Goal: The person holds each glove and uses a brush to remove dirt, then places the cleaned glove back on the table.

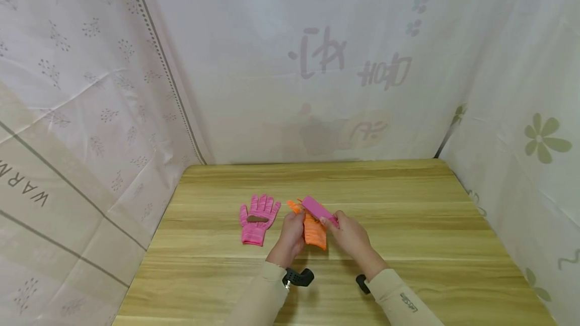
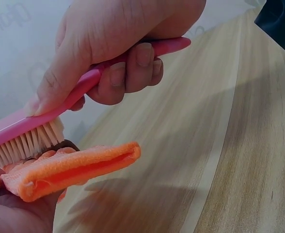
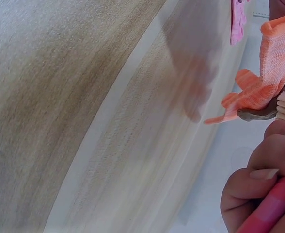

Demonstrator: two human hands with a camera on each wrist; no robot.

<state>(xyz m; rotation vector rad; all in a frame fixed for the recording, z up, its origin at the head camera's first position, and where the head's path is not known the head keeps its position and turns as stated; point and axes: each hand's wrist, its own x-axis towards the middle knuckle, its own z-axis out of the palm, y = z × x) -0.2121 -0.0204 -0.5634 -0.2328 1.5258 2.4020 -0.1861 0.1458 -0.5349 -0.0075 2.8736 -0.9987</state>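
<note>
My left hand (image 1: 291, 235) grips an orange knitted glove (image 1: 314, 234) above the table, its cuff towards me. In the right hand (image 1: 352, 238) is a pink brush (image 1: 317, 209), the fingers curled round its handle and the thumb along its back. Pale bristles (image 2: 31, 141) press against the glove in the left wrist view, with the cuff opening facing that camera. A dark brown patch (image 3: 259, 114) shows on the glove beside the bristles in the right wrist view. Most of the left palm is hidden by the glove.
A pink glove (image 1: 254, 235) lies flat to the left of my hands, fingers pointing away, with a brown patch (image 1: 257, 219) across it. The wooden table (image 1: 385, 190) meets printed white curtains (image 1: 254, 89) at the back and sides.
</note>
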